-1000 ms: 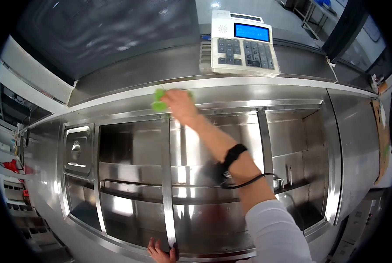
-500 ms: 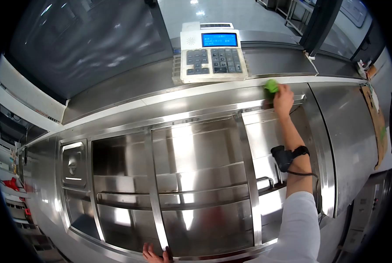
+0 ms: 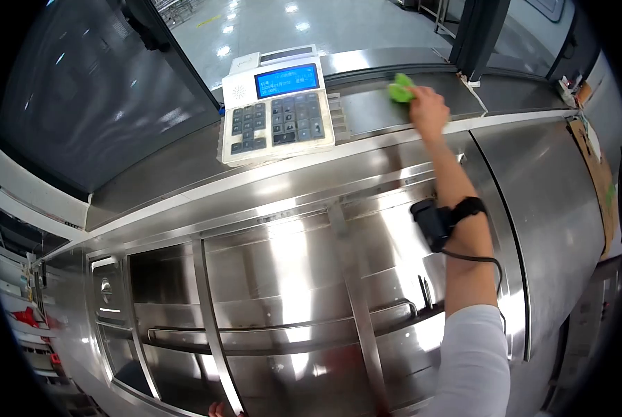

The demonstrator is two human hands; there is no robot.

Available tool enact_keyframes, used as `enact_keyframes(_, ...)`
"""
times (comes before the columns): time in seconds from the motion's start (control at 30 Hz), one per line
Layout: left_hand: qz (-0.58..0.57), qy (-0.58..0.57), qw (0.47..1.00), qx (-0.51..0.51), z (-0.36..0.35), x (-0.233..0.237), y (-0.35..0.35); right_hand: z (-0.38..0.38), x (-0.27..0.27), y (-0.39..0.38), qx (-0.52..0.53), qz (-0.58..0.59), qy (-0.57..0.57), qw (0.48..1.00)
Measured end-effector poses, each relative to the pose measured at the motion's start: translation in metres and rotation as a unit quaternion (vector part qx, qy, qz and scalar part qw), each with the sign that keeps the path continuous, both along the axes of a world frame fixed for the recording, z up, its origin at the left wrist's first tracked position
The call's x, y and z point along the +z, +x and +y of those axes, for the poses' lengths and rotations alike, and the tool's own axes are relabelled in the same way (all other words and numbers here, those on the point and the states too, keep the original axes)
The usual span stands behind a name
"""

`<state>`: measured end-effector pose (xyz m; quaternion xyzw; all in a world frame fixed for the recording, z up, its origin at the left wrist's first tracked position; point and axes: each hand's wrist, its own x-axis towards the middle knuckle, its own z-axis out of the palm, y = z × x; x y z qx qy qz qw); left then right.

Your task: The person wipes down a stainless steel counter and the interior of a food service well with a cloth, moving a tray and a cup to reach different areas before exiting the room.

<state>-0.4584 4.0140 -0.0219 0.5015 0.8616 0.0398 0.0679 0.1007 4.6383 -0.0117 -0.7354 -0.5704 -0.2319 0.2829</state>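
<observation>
My right hand (image 3: 429, 110) is closed on a bright green cloth (image 3: 400, 89) over the steel ledge (image 3: 373, 111), to the right of a white keypad terminal (image 3: 277, 108) with a lit blue screen. A black device (image 3: 432, 224) is strapped to my right forearm, with a cable running from it. My left hand (image 3: 217, 409) shows only as fingertips at the bottom edge, by a divider of the steel counter; most of it is out of frame.
Below the ledge lies a steel counter with sunken wells (image 3: 255, 271) and rails across them. A lidded steel pan (image 3: 107, 288) sits at the left. Cardboard (image 3: 596, 181) stands at the right edge. Dark window frames (image 3: 481, 35) rise behind the ledge.
My right hand has moved up and left with the green cloth, from the counter's back edge onto the ledge. The view has shifted, and less of my left hand shows.
</observation>
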Motion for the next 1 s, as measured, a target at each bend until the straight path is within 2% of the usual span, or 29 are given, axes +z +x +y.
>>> enact_keyframes(0.1,-0.040,-0.015,0.999,-0.019,0.006,0.002,-0.002,-0.016,-0.006,0.079,-0.075,0.031,0.022,0.996)
enact_keyframes(0.2,-0.025,-0.049,0.998,-0.007,0.001,-0.001,-0.005,-0.037,-0.021,0.140,-0.170,0.139,0.010,0.976)
enact_keyframes(0.23,-0.016,-0.064,0.998,-0.006,0.002,0.002,-0.004,-0.053,-0.023,0.139,-0.202,0.176,0.041,0.963)
enact_keyframes(0.27,-0.008,-0.076,0.997,-0.006,0.002,0.002,-0.004,-0.062,-0.030,0.140,-0.261,0.166,0.030,0.951)
enact_keyframes(0.3,-0.006,-0.074,0.997,-0.008,-0.003,-0.003,-0.009,-0.070,-0.044,0.139,-0.277,0.155,0.025,0.948)
enact_keyframes(0.33,-0.020,-0.080,0.997,0.007,-0.004,-0.002,-0.007,-0.075,-0.053,0.128,-0.231,0.148,-0.042,0.961)
enact_keyframes(0.37,-0.032,-0.087,0.996,0.019,-0.001,0.002,-0.006,-0.081,-0.061,0.115,-0.186,0.141,-0.109,0.966)
enact_keyframes(0.4,-0.047,-0.094,0.994,0.026,0.000,0.003,-0.006,-0.086,-0.066,0.086,-0.151,-0.001,-0.109,0.983)
enact_keyframes(0.43,-0.048,-0.074,0.996,0.005,-0.002,0.002,-0.009,-0.088,-0.063,0.051,-0.135,-0.015,-0.079,0.988)
enact_keyframes(0.5,-0.048,-0.030,0.998,-0.032,-0.008,-0.002,-0.014,-0.093,-0.059,-0.009,-0.078,0.030,-0.080,0.993)
enact_keyframes(0.6,-0.071,-0.045,0.996,-0.009,-0.004,0.008,-0.013,-0.103,-0.056,-0.104,0.034,0.091,-0.068,0.993)
enact_keyframes(0.63,-0.080,-0.013,0.996,-0.021,-0.008,0.003,-0.016,-0.107,-0.054,-0.139,0.075,0.097,-0.057,0.991)
enact_keyframes(0.73,-0.061,-0.025,0.998,-0.023,-0.010,0.007,-0.016,-0.112,-0.051,-0.230,0.155,0.133,-0.056,0.977)
enact_keyframes(0.77,-0.059,0.050,0.994,-0.078,-0.008,0.003,-0.020,-0.113,-0.049,-0.255,0.169,0.141,-0.058,0.974)
enact_keyframes(1.0,-0.088,0.067,0.988,-0.103,-0.016,0.000,-0.030,-0.116,-0.049,-0.381,0.182,0.192,-0.047,0.963)
